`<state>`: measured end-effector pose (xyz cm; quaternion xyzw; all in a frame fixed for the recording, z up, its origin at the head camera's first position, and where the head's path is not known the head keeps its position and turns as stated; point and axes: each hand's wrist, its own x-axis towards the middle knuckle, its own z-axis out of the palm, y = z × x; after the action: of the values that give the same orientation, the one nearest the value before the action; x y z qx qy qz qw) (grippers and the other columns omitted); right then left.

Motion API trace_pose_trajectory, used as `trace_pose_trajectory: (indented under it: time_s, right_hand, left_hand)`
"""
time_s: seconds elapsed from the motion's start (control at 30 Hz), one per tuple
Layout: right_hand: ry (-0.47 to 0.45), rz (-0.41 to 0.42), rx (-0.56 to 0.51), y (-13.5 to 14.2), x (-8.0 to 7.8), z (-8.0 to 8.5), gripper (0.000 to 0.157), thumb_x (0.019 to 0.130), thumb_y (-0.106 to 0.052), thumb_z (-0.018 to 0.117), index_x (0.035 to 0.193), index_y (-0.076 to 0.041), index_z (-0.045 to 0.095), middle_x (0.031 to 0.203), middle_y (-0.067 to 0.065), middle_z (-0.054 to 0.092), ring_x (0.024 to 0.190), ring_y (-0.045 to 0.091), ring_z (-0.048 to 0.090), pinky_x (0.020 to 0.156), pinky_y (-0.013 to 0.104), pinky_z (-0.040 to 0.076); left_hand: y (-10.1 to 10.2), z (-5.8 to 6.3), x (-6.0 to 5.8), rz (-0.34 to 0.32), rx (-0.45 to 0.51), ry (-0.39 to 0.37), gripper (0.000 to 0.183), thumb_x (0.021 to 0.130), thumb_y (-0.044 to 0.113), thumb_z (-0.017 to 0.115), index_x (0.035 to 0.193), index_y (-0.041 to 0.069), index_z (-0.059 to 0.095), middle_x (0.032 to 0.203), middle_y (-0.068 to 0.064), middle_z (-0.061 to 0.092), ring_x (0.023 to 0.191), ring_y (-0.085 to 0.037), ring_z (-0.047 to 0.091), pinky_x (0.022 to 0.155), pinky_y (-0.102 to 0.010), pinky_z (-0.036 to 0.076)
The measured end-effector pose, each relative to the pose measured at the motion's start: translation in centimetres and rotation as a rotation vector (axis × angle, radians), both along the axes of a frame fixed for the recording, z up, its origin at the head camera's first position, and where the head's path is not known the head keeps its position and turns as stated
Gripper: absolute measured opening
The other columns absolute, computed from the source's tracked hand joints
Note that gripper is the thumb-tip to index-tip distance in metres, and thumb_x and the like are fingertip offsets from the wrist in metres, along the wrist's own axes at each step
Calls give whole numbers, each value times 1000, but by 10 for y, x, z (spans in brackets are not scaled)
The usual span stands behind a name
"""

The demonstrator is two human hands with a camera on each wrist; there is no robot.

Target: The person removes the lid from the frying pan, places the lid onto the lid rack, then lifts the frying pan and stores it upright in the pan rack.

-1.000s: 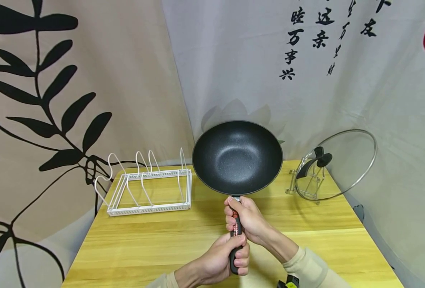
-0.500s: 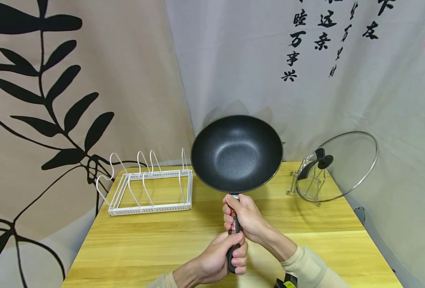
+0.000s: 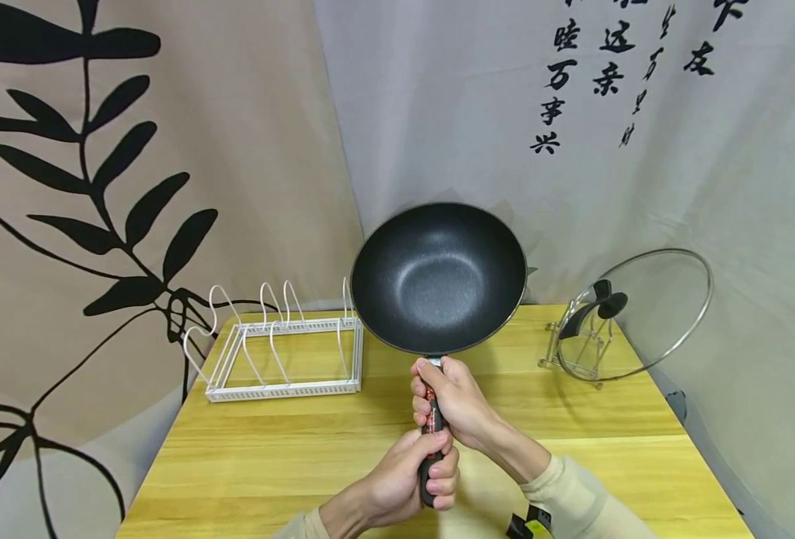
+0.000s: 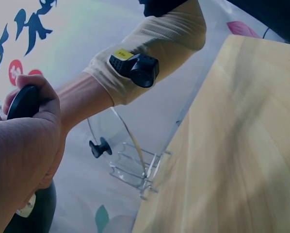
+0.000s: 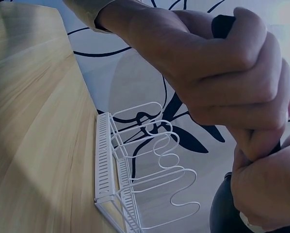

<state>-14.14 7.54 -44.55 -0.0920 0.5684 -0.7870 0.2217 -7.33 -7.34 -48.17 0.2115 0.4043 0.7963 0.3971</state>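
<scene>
A black wok (image 3: 441,277) is held up off the table, its dark inside turned toward the head camera. Both hands grip its black handle (image 3: 431,423). My right hand (image 3: 458,400) wraps the upper part, just below the pan, with the thumb along the handle. Lower down, my left hand (image 3: 404,479) curls its fingers round the handle near its end. In the right wrist view the left hand's fingers (image 5: 242,73) close round the handle, and part of the wok (image 5: 227,206) shows below. The left wrist view catches the wok's dark outer side (image 4: 40,211).
Left on the wooden table (image 3: 290,457) stands a white wire rack (image 3: 283,389) with upright loops. At the right, a glass lid (image 3: 704,299) with a black knob leans in a small metal stand (image 3: 552,348). A printed curtain (image 3: 431,112) hangs close behind.
The wok has risen slightly and shifted a little left, both hands moving with it and keeping their grip. The background has drifted slightly right in the head view.
</scene>
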Motion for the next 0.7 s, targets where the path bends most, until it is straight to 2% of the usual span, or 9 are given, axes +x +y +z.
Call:
trace_pose_trajectory:
  time_s: [0.23,0.47,0.7]
  right_hand:
    - [7,10,-4,-7,-2,6,19,122,-21,44,111,-8,52,77,-5,50,57,9,52,55,24,53]
    - [17,21,-10,-15,-4,11,17,122,-20,44,112,-8,52,77,-4,51,56,9,53,54,24,54]
    - [30,40,-6,-23,-6,15,17,122,-21,45,112,-8,52,77,-4,51,56,9,54,54,24,54]
  left_hand:
    - [-5,3,0,17,18,33,44,125,32,30,83,22,41,74,15,40,63,1,40,63,-16,41]
    - [-10,1,-2,33,68,85,44,124,25,23,84,21,42,75,13,37,62,-4,33,63,-16,42]
    - [-18,3,-3,45,76,98,42,125,24,22,88,21,42,75,13,38,62,-5,33,63,-16,43]
